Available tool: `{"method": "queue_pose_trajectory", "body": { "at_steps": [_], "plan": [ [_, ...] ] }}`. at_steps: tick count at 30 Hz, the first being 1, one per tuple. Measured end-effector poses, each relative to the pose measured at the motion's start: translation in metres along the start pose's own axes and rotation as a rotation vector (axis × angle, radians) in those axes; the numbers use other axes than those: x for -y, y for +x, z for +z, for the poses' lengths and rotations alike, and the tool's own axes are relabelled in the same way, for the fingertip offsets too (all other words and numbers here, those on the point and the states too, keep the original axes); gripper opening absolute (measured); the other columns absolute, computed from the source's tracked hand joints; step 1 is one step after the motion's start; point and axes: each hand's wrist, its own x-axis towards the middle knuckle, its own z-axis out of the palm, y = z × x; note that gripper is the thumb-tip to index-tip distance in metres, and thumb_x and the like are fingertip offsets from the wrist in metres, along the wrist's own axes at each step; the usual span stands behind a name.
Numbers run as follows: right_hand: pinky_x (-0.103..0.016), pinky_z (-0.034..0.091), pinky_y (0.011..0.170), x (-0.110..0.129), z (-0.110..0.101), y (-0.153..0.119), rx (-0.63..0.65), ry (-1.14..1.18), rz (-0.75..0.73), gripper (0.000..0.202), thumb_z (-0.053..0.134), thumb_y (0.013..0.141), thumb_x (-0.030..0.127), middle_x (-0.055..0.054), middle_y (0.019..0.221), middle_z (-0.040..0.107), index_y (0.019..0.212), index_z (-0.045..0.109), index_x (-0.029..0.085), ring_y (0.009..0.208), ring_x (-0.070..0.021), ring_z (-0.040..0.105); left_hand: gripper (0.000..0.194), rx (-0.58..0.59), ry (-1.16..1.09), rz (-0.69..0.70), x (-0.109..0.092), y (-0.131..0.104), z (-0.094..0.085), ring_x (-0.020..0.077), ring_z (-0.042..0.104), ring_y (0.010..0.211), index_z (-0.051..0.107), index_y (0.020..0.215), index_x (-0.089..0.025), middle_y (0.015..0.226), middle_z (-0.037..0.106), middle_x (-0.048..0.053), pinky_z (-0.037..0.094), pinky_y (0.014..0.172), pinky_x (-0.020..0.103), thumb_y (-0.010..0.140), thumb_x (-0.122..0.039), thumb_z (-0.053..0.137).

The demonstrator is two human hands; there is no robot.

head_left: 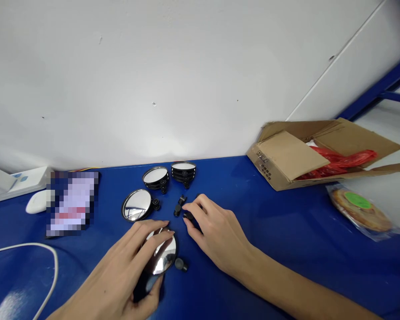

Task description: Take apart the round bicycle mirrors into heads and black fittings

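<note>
My left hand (128,255) is closed around a round black-rimmed mirror (166,257), fingers across its face and thumb at its near edge. A small black knob-like part (181,265) sits beside that mirror's right edge; whether it is attached I cannot tell. Between the thumb and fingers of my right hand (216,229) is another small black part (188,216), partly hidden. Just left of those fingertips lie loose black parts (178,210). Farther back rest a single round mirror (137,206) and two stacks of mirrors, the left stack (156,178) and the right stack (183,171).
An open cardboard box (273,162) with red plastic stands at the back right, with a packaged round food item (362,209) before it. At left are a blurred-out flat device (71,204), a white rounded object (40,201) and a white cable (55,262). A wall closes off the back.
</note>
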Motion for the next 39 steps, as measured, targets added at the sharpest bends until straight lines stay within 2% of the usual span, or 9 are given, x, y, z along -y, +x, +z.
{"method": "queue_pose_trajectory", "body": {
  "at_steps": [4, 7, 11, 23, 27, 30, 33, 37, 39],
  "plan": [
    [-0.029, 0.050, 0.058, 0.000, -0.001, 0.000, 0.016, -0.007, -0.007, 0.011, 0.075, 0.110, 0.013, -0.004, 0.106, 0.074, 0.119, 0.076, 0.019, 0.078, -0.0156, 0.073, 0.057, 0.010, -0.001, -0.018, 0.008, -0.002, 0.004, 0.0344, 0.079, 0.140, 0.061, 0.165, -0.032, 0.161, 0.072, 0.014, 0.076, 0.109, 0.045, 0.111, -0.037, 0.078],
    [-0.030, 0.051, 0.059, 0.000, 0.000, 0.000, 0.014, -0.007, -0.012, 0.009, 0.074, 0.111, 0.013, -0.004, 0.106, 0.075, 0.117, 0.077, 0.019, 0.078, -0.0155, 0.073, 0.052, 0.029, -0.035, -0.040, 0.014, -0.005, 0.009, 0.0330, 0.078, 0.141, 0.060, 0.166, -0.035, 0.163, 0.070, 0.013, 0.075, 0.110, 0.043, 0.117, -0.045, 0.075],
    [-0.029, 0.052, 0.060, 0.000, 0.000, 0.000, 0.010, -0.003, -0.026, 0.008, 0.072, 0.112, 0.013, -0.004, 0.105, 0.075, 0.115, 0.077, 0.019, 0.081, -0.0157, 0.074, 0.050, 0.039, -0.062, -0.056, 0.015, -0.008, 0.011, 0.0314, 0.076, 0.142, 0.060, 0.166, -0.035, 0.163, 0.070, 0.011, 0.073, 0.112, 0.041, 0.119, -0.044, 0.073],
    [-0.030, 0.053, 0.062, 0.001, -0.001, -0.001, 0.054, -0.012, -0.030, 0.007, 0.072, 0.114, 0.014, -0.005, 0.106, 0.075, 0.116, 0.076, 0.019, 0.089, -0.0177, 0.077, 0.057, 0.021, -0.049, -0.098, 0.007, -0.007, 0.007, 0.0353, 0.079, 0.130, 0.060, 0.164, -0.037, 0.154, 0.072, 0.012, 0.076, 0.102, 0.049, 0.112, -0.045, 0.080],
    [-0.030, 0.055, 0.064, 0.001, -0.001, -0.001, 0.075, -0.008, -0.028, 0.007, 0.070, 0.115, 0.015, -0.005, 0.109, 0.075, 0.118, 0.076, 0.020, 0.092, -0.0178, 0.077, 0.046, -0.012, -0.072, -0.098, 0.008, -0.003, 0.003, 0.0329, 0.078, 0.130, 0.061, 0.161, -0.036, 0.150, 0.072, 0.011, 0.074, 0.105, 0.046, 0.117, -0.042, 0.071],
    [-0.030, 0.054, 0.063, 0.000, -0.001, -0.001, 0.080, -0.008, -0.035, 0.008, 0.070, 0.115, 0.015, -0.006, 0.109, 0.075, 0.119, 0.076, 0.019, 0.091, -0.0181, 0.077, 0.034, -0.090, -0.041, -0.169, 0.013, -0.002, 0.002, 0.0330, 0.076, 0.134, 0.067, 0.153, -0.037, 0.149, 0.070, 0.009, 0.072, 0.109, 0.048, 0.120, -0.043, 0.067],
    [-0.031, 0.054, 0.063, 0.000, -0.001, -0.002, 0.077, -0.004, -0.039, 0.008, 0.071, 0.114, 0.014, -0.005, 0.108, 0.075, 0.117, 0.077, 0.018, 0.092, -0.0188, 0.077, 0.037, -0.185, -0.002, -0.287, 0.018, -0.002, 0.005, 0.0358, 0.072, 0.139, 0.066, 0.155, -0.038, 0.154, 0.065, 0.009, 0.075, 0.096, 0.045, 0.120, -0.050, 0.068],
    [-0.032, 0.056, 0.064, 0.001, -0.002, -0.002, 0.076, -0.011, -0.046, 0.007, 0.071, 0.114, 0.014, -0.005, 0.107, 0.075, 0.115, 0.077, 0.018, 0.095, -0.0196, 0.078, 0.042, -0.251, 0.012, -0.388, 0.022, -0.003, 0.006, 0.0370, 0.071, 0.135, 0.065, 0.157, -0.039, 0.151, 0.061, 0.012, 0.066, 0.060, 0.030, 0.119, -0.055, 0.067],
    [-0.031, 0.056, 0.065, 0.002, -0.002, -0.002, 0.078, -0.014, -0.050, 0.007, 0.071, 0.114, 0.014, -0.006, 0.107, 0.075, 0.115, 0.077, 0.018, 0.095, -0.0197, 0.078, 0.040, -0.280, 0.046, -0.393, 0.023, -0.002, 0.005, 0.0390, 0.069, 0.135, 0.066, 0.155, -0.037, 0.149, 0.060, 0.013, 0.068, 0.063, 0.033, 0.119, -0.054, 0.065]
  ]
}}
